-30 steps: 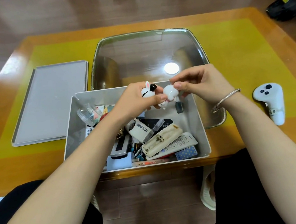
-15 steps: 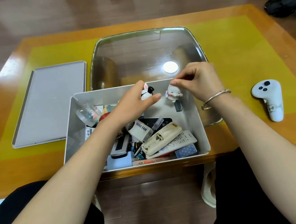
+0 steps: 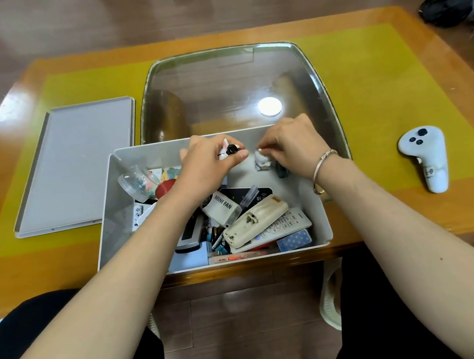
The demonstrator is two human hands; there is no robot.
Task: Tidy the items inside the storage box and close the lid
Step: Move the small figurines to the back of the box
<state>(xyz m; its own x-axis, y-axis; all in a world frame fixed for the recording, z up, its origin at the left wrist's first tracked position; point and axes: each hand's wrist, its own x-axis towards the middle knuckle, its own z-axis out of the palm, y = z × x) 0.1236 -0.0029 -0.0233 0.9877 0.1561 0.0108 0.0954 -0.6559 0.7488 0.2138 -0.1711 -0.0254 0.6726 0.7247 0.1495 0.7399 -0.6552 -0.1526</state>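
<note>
The grey storage box stands open at the table's near edge, full of jumbled items: remotes, a MINI FAN box, a clear jar, a pen. Its flat grey lid lies on the table to the left. My left hand is shut on a white rabbit figurine over the box's far side. My right hand pinches a second small white figurine, held low against the box's far right corner. A small dark bottle stands beside it.
A glass-topped inset lies behind the box. A white handheld controller rests on the yellow mat at the right. A black bag sits on the floor at the far right. My legs are under the table's near edge.
Both hands have moved apart and down into the box's far side. The right hand has lowered its figurine to the far right corner; the left still holds the rabbit.
</note>
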